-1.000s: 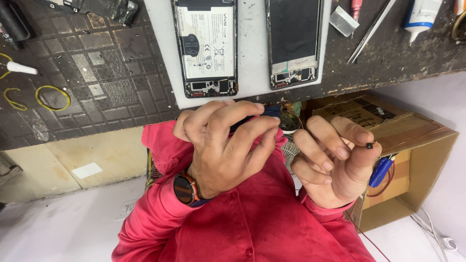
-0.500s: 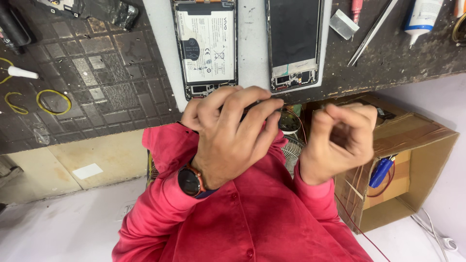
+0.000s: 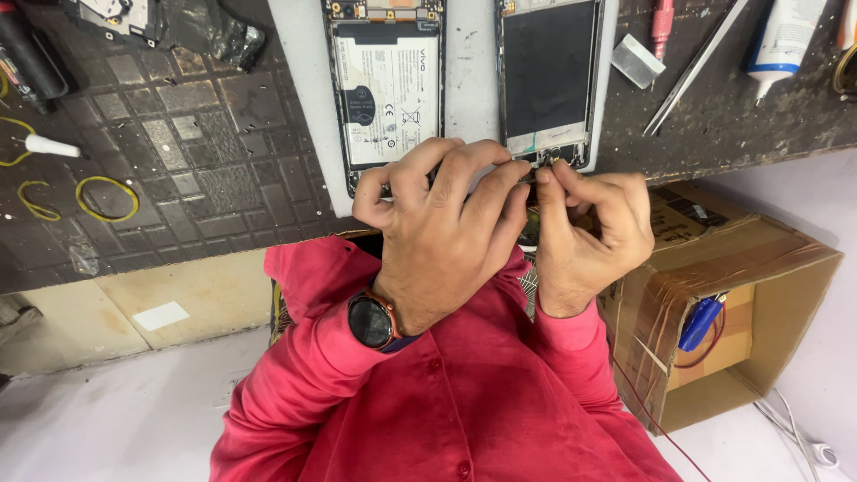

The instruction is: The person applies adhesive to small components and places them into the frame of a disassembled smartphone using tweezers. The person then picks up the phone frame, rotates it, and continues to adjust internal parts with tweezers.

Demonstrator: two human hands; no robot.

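Observation:
Both my hands meet at the table's near edge, just below two opened phones. My left hand (image 3: 437, 223), with a dark round watch (image 3: 370, 319) on its wrist, is curled with its fingertips pinched on a small dark part (image 3: 527, 179). My right hand (image 3: 585, 232) is closed around a thin dark tool, whose tip touches that same spot. The fingers hide most of both. One phone (image 3: 386, 80) shows a white battery. The other phone (image 3: 546, 76) shows a dark panel. Both lie on a white mat (image 3: 469, 80).
Tweezers (image 3: 692, 67), a small grey block (image 3: 636, 61), a pink tool (image 3: 662, 27) and a white tube (image 3: 786, 40) lie at the right of the table. Yellow rubber bands (image 3: 107, 198) rest on the dark gridded mat (image 3: 196, 161). An open cardboard box (image 3: 759, 295) stands below right.
Both hands have risen from my lap to the table edge and come together. The right hand has turned over and closed, its fingertips now against the left hand's.

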